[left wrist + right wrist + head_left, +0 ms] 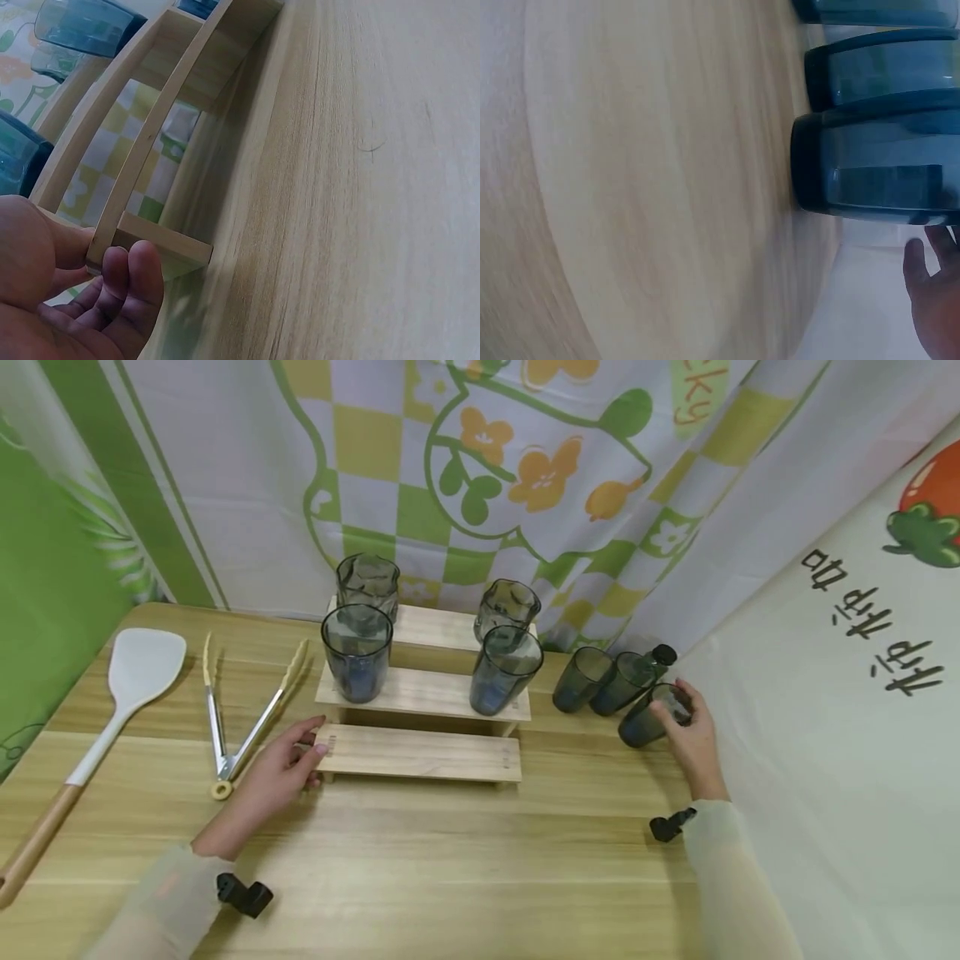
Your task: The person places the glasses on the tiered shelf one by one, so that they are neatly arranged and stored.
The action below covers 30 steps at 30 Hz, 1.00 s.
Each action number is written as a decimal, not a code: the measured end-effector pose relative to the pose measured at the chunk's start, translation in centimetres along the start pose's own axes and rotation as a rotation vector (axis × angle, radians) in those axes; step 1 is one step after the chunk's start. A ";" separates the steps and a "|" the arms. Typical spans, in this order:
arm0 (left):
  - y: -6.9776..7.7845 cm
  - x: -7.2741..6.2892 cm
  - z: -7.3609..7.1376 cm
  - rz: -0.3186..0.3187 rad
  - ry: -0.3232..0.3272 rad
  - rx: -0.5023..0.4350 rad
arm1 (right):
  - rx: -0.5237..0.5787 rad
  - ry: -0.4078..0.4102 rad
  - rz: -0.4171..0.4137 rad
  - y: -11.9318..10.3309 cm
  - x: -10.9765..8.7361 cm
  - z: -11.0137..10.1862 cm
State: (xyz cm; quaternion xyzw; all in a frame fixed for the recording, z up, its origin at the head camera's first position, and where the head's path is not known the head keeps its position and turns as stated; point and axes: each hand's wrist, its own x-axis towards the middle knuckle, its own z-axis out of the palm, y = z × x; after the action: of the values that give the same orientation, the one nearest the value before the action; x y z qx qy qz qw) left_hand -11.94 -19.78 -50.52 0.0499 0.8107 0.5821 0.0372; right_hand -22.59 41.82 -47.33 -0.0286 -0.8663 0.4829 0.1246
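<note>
My left hand (281, 768) pinches the left end of the lowest step of a pale wooden three-step stand (420, 753). In the left wrist view, thumb and fingers lie on either side of that board's end (112, 225). At the right, my right hand (693, 739) curls its thumb and fingers around the upper part of a dark tinted glass (639, 725), which stands on the table. The right wrist view shows fingertips at the side of this glass (885, 161); the thumb is hidden there. Two similar glasses, one (581, 681) and another (615, 687), stand just left of it.
Two smooth glasses, left (358, 660) and right (504, 677), stand on the middle step. Two wavy glasses (367, 581) are on the top step. A dark-capped bottle (651, 662) stands behind the right-hand glasses. Tongs (258, 727) and a white spatula (142, 668) lie left.
</note>
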 end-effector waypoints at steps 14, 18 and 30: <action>0.0 -0.4 0.5 -0.034 0.017 0.002 | -0.008 0.145 0.153 -1.4 -2.4 1.4; -0.1 -0.3 0.4 -0.028 0.018 0.006 | 0.056 0.099 0.096 -1.0 -2.3 1.4; 0.2 -0.2 0.2 -0.014 0.012 0.017 | 0.180 0.148 0.152 -0.7 -2.5 1.8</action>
State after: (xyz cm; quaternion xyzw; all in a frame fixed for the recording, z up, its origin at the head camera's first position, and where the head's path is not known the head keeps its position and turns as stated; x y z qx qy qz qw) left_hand -11.70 -19.53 -50.38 0.0410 0.8161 0.5753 0.0361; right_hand -20.54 39.52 -48.12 -0.1184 -0.8032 0.5633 0.1535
